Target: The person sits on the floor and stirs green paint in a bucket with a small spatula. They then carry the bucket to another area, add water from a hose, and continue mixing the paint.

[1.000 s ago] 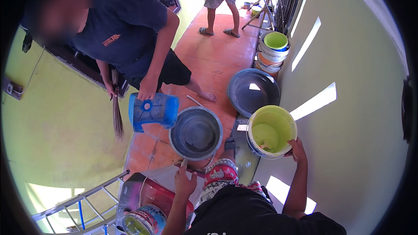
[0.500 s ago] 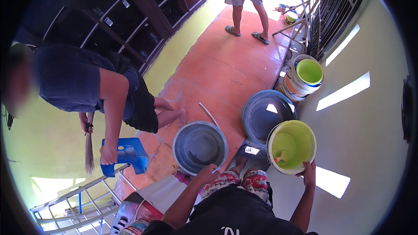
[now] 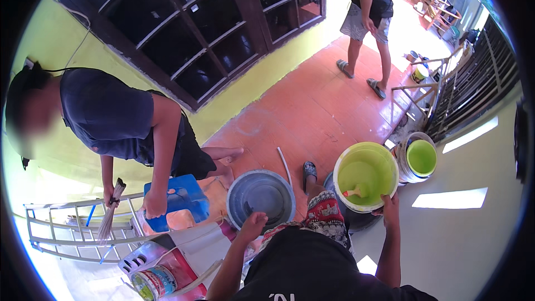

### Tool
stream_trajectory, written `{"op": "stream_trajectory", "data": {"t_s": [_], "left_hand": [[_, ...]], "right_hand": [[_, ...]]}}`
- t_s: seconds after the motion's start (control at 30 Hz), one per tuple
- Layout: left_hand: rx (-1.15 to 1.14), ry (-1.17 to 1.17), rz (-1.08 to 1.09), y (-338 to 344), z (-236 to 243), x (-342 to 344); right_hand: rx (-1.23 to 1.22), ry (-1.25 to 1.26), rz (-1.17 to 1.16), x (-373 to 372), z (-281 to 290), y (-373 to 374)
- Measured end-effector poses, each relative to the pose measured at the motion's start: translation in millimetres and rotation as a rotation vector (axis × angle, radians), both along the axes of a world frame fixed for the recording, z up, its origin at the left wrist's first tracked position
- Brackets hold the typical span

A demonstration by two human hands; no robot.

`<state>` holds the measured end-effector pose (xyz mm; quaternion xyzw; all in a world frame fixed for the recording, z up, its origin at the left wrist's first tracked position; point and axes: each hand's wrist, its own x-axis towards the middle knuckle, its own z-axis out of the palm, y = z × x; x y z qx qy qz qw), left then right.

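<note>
My right hand [image 3: 389, 207] grips the rim of a lime-green bucket [image 3: 365, 168], its thumb over the edge. Inside the bucket lies a small brush-like tool [image 3: 355, 191], cream with a red-orange end. My left hand [image 3: 255, 224] is raised with curled fingers, in front of the near side of a grey round basin [image 3: 262, 181]; whether anything is in those fingers is hidden. The basin sits on the orange tiled floor. Under and behind the bucket, a larger dark tub [image 3: 361, 220] is mostly covered.
At left a bent-over person [image 3: 120, 114] holds a stick broom [image 3: 113, 206] and a blue plastic stool [image 3: 186, 198]. An aluminium ladder [image 3: 72, 239] lies near. Nested buckets [image 3: 419, 159] stand by the right wall. Another person [image 3: 372, 22] stands farther off. A pale tube [image 3: 283, 164] lies beside the basin.
The view has swung left. One foot has stepped out beside the tub, and the bucket has come along in my right hand, now overlapping the tub. The far person has turned and shifted.
</note>
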<state>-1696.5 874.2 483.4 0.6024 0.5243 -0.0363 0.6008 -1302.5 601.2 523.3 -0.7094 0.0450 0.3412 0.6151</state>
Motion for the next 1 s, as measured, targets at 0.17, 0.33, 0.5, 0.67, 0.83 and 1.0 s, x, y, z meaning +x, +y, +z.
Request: {"op": "stream_trajectory", "data": {"t_s": [0.17,0.33,0.5,0.67,0.83,1.0], "left_hand": [[-0.123,-0.028,0.16,46,31,66],[-0.192,-0.11,0.114,147,76,212],[-0.199,-0.113,-0.159,246,104,338],[-0.116,-0.225,-0.115,300,115,355],[-0.082,-0.286,0.136,342,107,326],[0.075,-0.138,0.471,381,107,289]], "right_hand": [[0.112,0.02,0.153,55,-9,93],[0.09,0.041,0.252,113,-4,191],[0.169,-0.004,0.437,171,24,287],[0.263,-0.027,0.689,220,44,390],[0.279,0.02,1.02,235,74,520],[0.268,0.035,1.334,207,86,653]]}}
